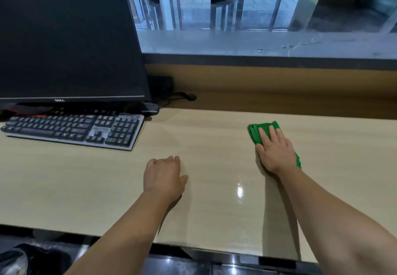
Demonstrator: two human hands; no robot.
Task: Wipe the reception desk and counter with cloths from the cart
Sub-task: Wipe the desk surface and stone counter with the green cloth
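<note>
Right hand (276, 152), fingers flat and extended, pressing a folded green cloth (255, 133) onto the pale desk (214, 137); left hand (163, 176), loosely curled and empty, resting on the desk nearby. Far left: keyboard (73, 129) below a Dell monitor (68, 36); beyond, cables (182, 97) and the raised counter (236, 42)

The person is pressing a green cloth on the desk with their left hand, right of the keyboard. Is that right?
Not quite: the right hand presses the green cloth on the desk, right of the keyboard. The left hand lies on the desk holding nothing. The head view shows this.
</note>
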